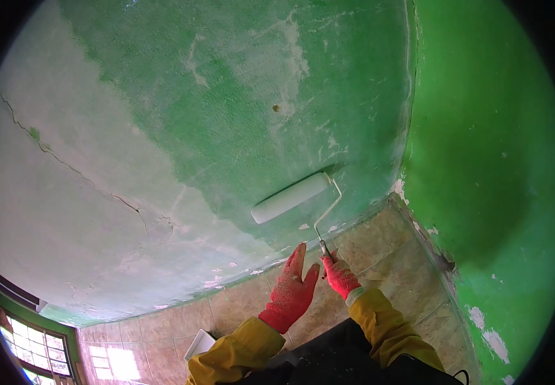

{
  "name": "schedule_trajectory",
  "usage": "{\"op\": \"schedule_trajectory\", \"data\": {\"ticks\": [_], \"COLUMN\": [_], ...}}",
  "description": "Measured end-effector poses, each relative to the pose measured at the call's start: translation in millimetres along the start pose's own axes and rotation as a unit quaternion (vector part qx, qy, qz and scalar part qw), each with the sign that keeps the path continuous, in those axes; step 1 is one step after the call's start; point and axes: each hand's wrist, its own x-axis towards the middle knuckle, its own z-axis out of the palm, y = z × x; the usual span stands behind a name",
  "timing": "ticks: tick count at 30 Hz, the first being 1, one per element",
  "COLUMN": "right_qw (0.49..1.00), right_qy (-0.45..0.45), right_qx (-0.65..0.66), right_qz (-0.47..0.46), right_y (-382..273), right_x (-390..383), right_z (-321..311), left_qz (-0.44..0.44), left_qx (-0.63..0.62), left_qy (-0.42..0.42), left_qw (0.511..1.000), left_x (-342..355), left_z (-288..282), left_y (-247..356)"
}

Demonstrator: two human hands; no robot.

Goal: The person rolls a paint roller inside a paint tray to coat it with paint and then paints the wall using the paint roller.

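Observation:
My right hand (340, 277), in a red glove, is wrapped round the dark handle of a paint roller (291, 197). The roller's pale sleeve lies against or very close to the green wall (226, 122), tilted up toward the right. Its thin bent wire frame (329, 212) runs from the sleeve's right end down to the handle. My left hand (289, 295), also red-gloved, is held up beside the handle with fingers stretched out and nothing in them. Whitish paint covers the wall's left part (72, 186), while the middle and right stay mostly green with pale streaks.
Beige tiles (380, 234) run below the painted wall. A brighter green side wall (483, 128) meets it at the right corner, with chipped plaster low down. A white tray-like object (200, 343) is partly hidden by my left sleeve. A barred window (36, 346) is at lower left.

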Motion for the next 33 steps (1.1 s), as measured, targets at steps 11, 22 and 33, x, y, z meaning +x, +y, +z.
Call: {"op": "schedule_trajectory", "data": {"ticks": [11,22,33], "right_qw": [0.954,0.967,0.979], "right_qy": [0.006,-0.056,-0.154], "right_qx": [0.298,0.171,-0.127], "right_qz": [0.025,0.181,0.045], "right_y": [-162.5,-29.8,83.4], "right_x": [114.0,23.9,-57.9], "right_z": [-132.6,-59.4,-5.4], "left_qz": [-0.003,-0.001,-0.009], "left_qx": [-0.02,-0.007,-0.006], "left_qy": [0.022,0.004,-0.008], "left_qw": [1.0,1.0,1.0], "left_x": [6.9,-4.3,-3.6], "left_z": [-1.5,0.0,4.3], "left_y": [-0.3,1.9,-7.6]}}
